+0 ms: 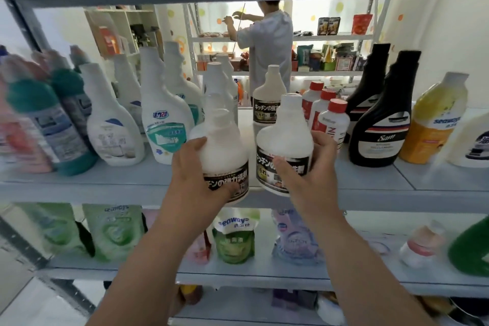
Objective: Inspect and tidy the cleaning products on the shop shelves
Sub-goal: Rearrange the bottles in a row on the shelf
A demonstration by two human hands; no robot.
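At the front edge of the grey shelf (370, 182), a person's left hand (203, 174) curls round the left bottle (222, 148) and the right hand (308, 169) round the right bottle (284, 135), both white with black labels. A third matching bottle (268, 98) stands upright farther back on that shelf.

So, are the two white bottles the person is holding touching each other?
Apart. The head view shows a narrow strip of pale shelf between the left bottle and the right bottle, running down to their labels.
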